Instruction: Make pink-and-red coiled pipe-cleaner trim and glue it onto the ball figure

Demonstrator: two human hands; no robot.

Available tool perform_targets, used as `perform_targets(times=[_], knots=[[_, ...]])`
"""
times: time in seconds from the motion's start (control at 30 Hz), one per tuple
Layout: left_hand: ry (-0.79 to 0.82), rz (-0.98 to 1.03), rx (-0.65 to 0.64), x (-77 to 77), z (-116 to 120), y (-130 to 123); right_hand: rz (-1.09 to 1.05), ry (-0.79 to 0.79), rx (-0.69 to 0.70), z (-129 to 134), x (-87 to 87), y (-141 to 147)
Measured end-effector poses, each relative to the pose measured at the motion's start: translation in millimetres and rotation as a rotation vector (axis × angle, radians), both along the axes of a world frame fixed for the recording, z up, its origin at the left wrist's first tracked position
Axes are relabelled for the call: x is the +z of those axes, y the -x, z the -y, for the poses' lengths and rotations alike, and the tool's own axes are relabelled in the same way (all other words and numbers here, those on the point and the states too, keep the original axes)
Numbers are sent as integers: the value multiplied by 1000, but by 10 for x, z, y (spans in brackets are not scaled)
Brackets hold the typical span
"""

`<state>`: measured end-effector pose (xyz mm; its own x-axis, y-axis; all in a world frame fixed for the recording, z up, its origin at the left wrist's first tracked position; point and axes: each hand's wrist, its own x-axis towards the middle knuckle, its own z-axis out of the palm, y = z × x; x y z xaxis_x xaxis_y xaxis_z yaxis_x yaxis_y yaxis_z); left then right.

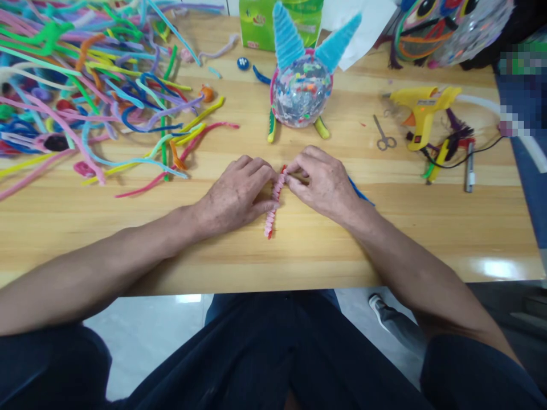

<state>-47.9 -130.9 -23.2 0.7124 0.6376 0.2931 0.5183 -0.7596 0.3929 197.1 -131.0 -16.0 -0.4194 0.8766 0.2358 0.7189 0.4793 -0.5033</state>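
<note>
In the head view, the pink-and-red fuzzy strip point(270, 218) lies between the two sets of fingers, slanting, with its lower end running past the left thumb toward the table edge. The left hand point(239, 192) is closed on it, thumb and forefinger set apart along its length, probably to keep it steady and straight; the right hand point(323, 183) pinches at its far end with thumb and fingertips, a grip that seems suited to fine work on the tip. A blue stem point(361, 191) pokes out from beyond the right wrist. Straight ahead of the fingers stands the clear decorated ball point(301, 94) with blue ears, perhaps set there to leave working room. Off to the left of the left fingers spreads the heap of fuzzy stems point(92, 111); right of the right fingers lie scissors point(385, 140) and a yellow glue gun point(424, 108), likely kept within that hand's reach. Beyond the ball, the green package point(258, 25) bears red and pale print, too blurred to read; the glue gun's label is likewise illegible.
</note>
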Motion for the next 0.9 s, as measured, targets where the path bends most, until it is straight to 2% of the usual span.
perform_targets(times=[0.13,0.43,0.7,0.8,0.9], knots=[[27,6,7,-6,5,-2,1,3,-19,14,2,16],[66,45,-68,11,-20,16,14,14,-20,27,4,38],[25,18,-46,-9,-37,29,-16,-29,-51,-7,-120,60],[27,36,-48,-25,-52,25,-98,-47,-77,-33,-39,21],[32,74,-57,-45,-70,29,-164,-45,-161,-24,200,-38]])
